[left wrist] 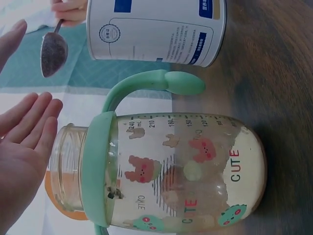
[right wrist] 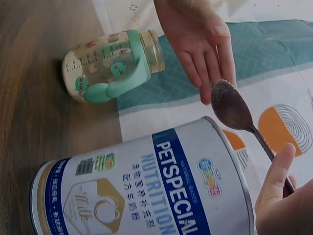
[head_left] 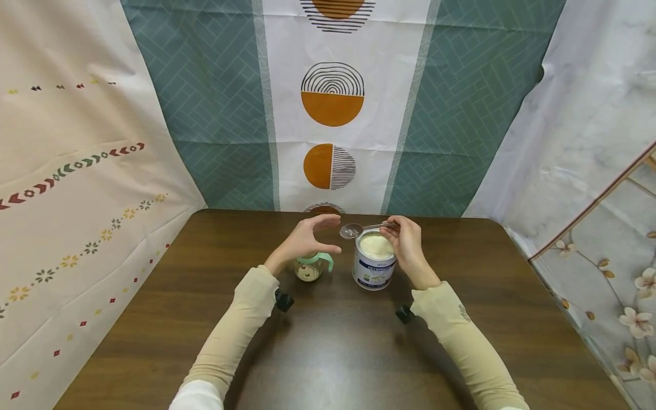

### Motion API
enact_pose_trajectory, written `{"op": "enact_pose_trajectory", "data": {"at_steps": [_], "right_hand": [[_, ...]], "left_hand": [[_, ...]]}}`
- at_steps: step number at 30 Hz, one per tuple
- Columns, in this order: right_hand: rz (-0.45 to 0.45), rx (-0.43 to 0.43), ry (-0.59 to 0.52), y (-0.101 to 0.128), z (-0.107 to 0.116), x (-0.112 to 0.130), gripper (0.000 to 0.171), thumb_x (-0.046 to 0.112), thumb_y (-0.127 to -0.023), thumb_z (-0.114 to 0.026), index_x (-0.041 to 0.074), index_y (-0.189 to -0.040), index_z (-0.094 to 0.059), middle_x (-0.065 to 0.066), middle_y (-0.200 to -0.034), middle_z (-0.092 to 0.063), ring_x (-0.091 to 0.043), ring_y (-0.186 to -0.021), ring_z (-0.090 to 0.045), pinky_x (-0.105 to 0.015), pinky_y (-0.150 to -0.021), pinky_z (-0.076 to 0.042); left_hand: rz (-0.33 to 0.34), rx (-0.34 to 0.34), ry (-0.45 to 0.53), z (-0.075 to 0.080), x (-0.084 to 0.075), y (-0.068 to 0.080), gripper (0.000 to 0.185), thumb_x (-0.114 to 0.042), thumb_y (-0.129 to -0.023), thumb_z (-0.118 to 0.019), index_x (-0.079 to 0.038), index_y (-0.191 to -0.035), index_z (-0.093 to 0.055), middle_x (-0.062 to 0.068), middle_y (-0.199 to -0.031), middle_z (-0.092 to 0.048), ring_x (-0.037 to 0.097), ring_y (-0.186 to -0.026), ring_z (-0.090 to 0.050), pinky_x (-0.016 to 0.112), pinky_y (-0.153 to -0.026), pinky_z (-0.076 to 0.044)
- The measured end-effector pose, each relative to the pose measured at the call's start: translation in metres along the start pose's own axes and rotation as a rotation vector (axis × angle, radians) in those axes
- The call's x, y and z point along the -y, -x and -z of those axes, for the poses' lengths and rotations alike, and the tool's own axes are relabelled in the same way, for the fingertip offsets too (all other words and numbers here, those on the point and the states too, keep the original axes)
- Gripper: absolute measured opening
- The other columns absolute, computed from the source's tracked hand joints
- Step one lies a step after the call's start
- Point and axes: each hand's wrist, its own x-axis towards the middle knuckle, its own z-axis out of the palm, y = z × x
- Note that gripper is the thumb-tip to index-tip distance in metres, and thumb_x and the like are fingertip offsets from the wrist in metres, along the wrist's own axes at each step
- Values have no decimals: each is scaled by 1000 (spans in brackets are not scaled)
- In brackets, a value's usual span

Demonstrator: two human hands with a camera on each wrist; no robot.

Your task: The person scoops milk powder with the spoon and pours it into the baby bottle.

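A dark wooden table (head_left: 328, 353) fills the space, hemmed in by patterned cloths (head_left: 205, 114) hung behind and to both sides. Near its far middle stands an open tin (head_left: 373, 263) of pale powder, white with a blue label. Just to its left, close but apart, stands a small clear bottle (head_left: 309, 267) with a mint-green collar and handle, no cap on it, with a layer of pale powder at its bottom.

The right hand (head_left: 408, 246) sits over the far right of the tin and pinches the handle of a spoon (head_left: 352, 230), whose bowl pokes out left, above the gap between tin and bottle. It looks empty, though the wrist views are dim.

The left hand (head_left: 306, 239) hovers over the bottle, fingers spread and loosely bent, holding nothing.
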Motion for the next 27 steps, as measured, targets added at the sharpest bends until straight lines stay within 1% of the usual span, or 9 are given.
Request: {"op": "enact_pose_trajectory", "data": {"at_steps": [6,9,13,16,18,21,25,27], "right_hand": [[20,-9,15,-4,12,2,28,5,-100,-37,3,-80,-56,-2,-71,-63,-9,-58,-60,-15,-58,-53],[29,-28,4,-7,17,2,30,4,-99,-37,4,-76,-56,-3,-69,-63,-10,-55,-59,-15,-55,-52],[40,-55,2,-8,21,1,29,3,-98,-38,4,-75,-55,-3,-66,-62,-10,-52,-58,-15,-51,-50],[67,-71,28,-9,23,0,27,4,-98,-38,4,-76,-54,-2,-66,-62,-9,-51,-57,-15,-49,-49],[102,-84,48,-9,24,-1,27,4,-98,-38,3,-76,-54,-1,-66,-62,-8,-49,-56,-15,-47,-48],[183,-99,99,-9,27,-1,27,5,-98,-37,2,-77,-54,-1,-67,-61,-7,-47,-55,-15,-44,-46],[303,-102,183,-7,28,0,27,3,-98,-36,-2,-78,-53,-4,-69,-61,-9,-47,-54,-17,-43,-46],[362,-96,243,-4,27,3,27,1,-97,-37,-6,-78,-53,-7,-70,-61,-9,-48,-54,-18,-43,-47]], "left_hand": [[-2,11,0,-2,1,-3,73,-25,-75,-84,-13,-139,-50,6,-139,-56,23,-131,-50,41,-114,-37],[-8,20,14,-4,0,-4,73,-24,-76,-84,-13,-139,-49,6,-139,-56,22,-132,-50,38,-114,-37],[-8,49,44,-8,-2,-5,75,-21,-76,-83,-12,-141,-47,7,-142,-53,23,-134,-48,38,-115,-36],[-2,60,49,-11,-4,-6,76,-19,-77,-83,-11,-142,-45,9,-143,-52,24,-135,-47,37,-115,-36],[4,61,42,-13,-5,-6,75,-19,-78,-82,-10,-142,-45,10,-143,-52,25,-135,-47,37,-115,-36],[21,67,39,-16,-5,-7,75,-19,-78,-81,-9,-143,-44,10,-144,-51,25,-136,-46,37,-115,-36],[49,81,25,-21,-3,-9,75,-21,-78,-82,-8,-143,-44,10,-144,-51,24,-136,-46,35,-114,-36],[50,88,19,-24,-3,-10,75,-20,-79,-81,-7,-142,-45,11,-143,-51,24,-135,-47,34,-114,-37]]}}
